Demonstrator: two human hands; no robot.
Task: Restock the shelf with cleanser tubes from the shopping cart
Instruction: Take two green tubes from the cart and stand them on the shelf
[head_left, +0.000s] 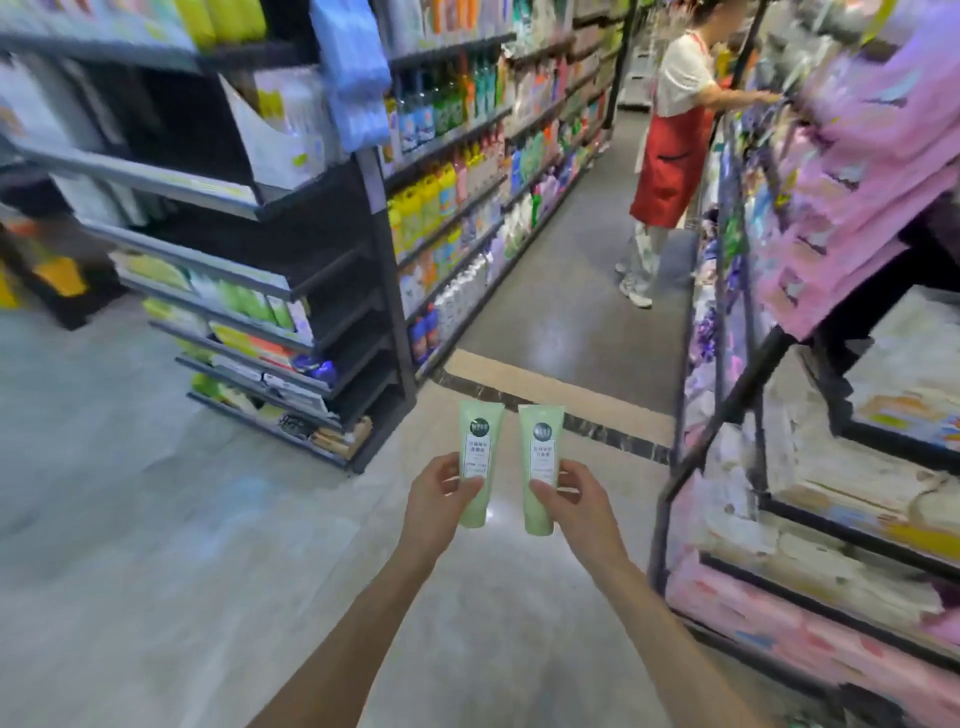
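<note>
I hold two pale green cleanser tubes upright, side by side, out in front of me above the floor. My left hand (441, 499) pinches the left tube (479, 447) near its lower half, thumb on the label. My right hand (574, 501) grips the right tube (540, 452) the same way. Each tube carries a dark round logo and a white label. The two tubes stand a little apart and do not touch. No shopping cart shows in the head view.
A black end shelf (291, 291) with green and white packs stands left of the aisle. Shelves of pink and white packs (810, 509) run along the right. A person in a red apron (670, 156) stands in the aisle ahead, reaching to the right shelf.
</note>
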